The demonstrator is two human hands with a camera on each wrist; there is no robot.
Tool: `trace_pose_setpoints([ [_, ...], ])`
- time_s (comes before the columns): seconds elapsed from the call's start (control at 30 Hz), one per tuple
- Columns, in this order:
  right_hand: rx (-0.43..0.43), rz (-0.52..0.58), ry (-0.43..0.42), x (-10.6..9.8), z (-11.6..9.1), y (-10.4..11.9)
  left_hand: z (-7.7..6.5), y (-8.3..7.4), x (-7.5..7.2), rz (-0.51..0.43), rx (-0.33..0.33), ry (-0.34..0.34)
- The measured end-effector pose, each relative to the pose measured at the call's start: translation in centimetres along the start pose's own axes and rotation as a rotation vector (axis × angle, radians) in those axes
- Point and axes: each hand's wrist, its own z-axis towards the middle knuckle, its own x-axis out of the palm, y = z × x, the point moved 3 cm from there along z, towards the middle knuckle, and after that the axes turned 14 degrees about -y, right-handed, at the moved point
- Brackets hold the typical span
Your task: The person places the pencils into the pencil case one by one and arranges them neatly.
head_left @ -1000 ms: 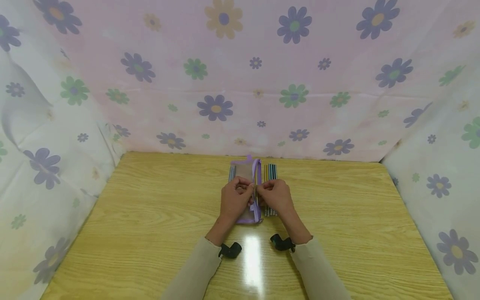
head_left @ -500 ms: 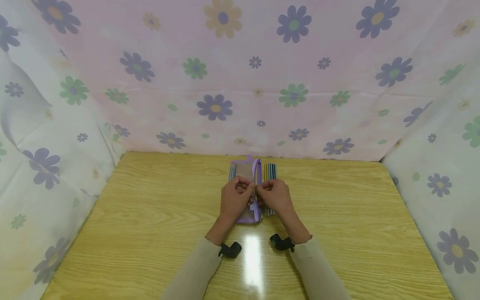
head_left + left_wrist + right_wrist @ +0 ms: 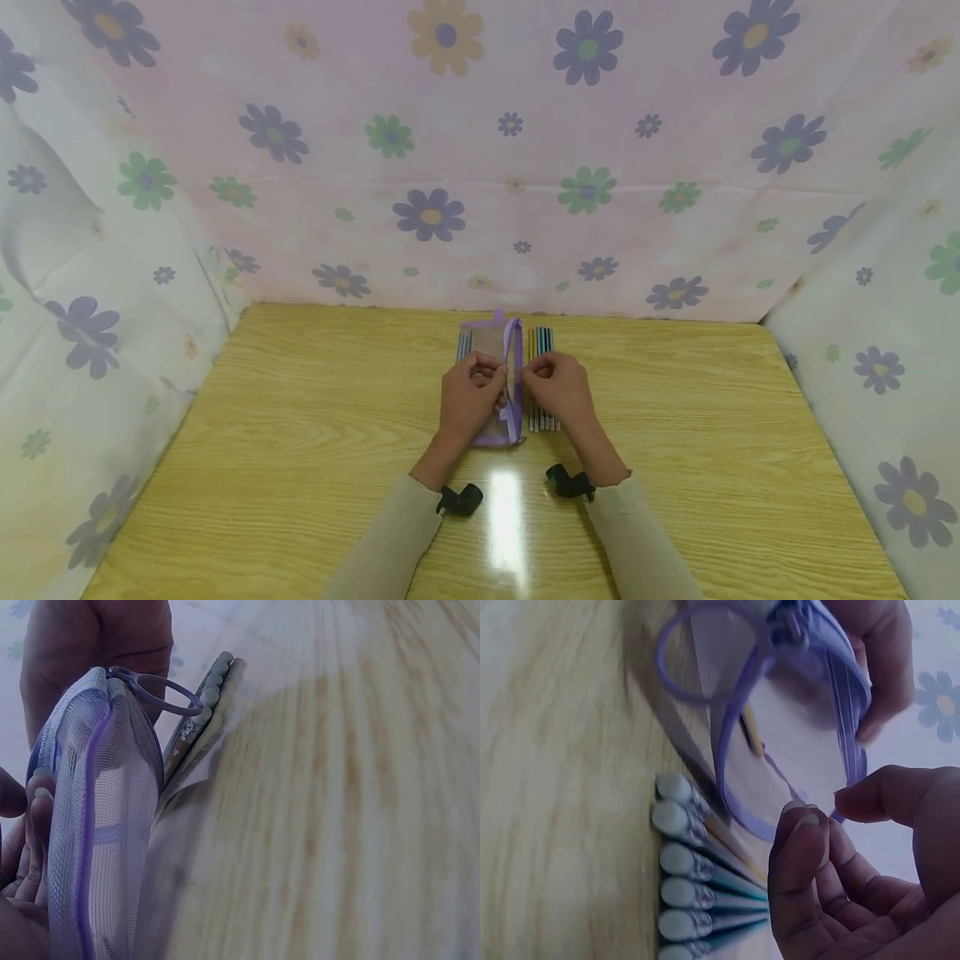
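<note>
A purple-trimmed mesh pencil case [image 3: 489, 337] lies mid-table, its zipped mouth held apart. My left hand [image 3: 467, 404] pinches one edge of that mouth. In the right wrist view, a yellow pencil [image 3: 751, 731] shows inside the case. My right hand [image 3: 561, 390] is at the opposite edge, fingers loosely curled with nothing between thumb and fingertips. Just right of the case, partly under this hand, lies a row of pencils [image 3: 545, 340], yellow and teal, with white erasers [image 3: 678, 859] toward me. A round zipper pull [image 3: 169, 694] hangs from the case's near end.
Several grey-blue sticks [image 3: 465, 344] show at the case's left edge. The wooden table [image 3: 337, 400] meets a flowered cloth [image 3: 480, 250] behind and at both sides. Black wrist cameras [image 3: 461, 500] sit at both sleeves.
The yellow pencil that stood at the case's mouth between my hands has gone down into the case. My right hand has let go and drawn slightly right; my left hand has stayed put.
</note>
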Motion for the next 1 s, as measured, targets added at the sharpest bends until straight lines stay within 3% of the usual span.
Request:
trace_pose_setpoints([
  [0.47, -0.03, -0.159, -0.087, -2.3, 1.3, -1.2, -0.1, -0.1, -0.1, -0.009, 0.003, -0.006],
  [1.0, -0.047, -0.245, -0.098, -2.6, 1.6, -2.1, 0.0, -0.2, -0.2, -0.031, 0.0, -0.008],
])
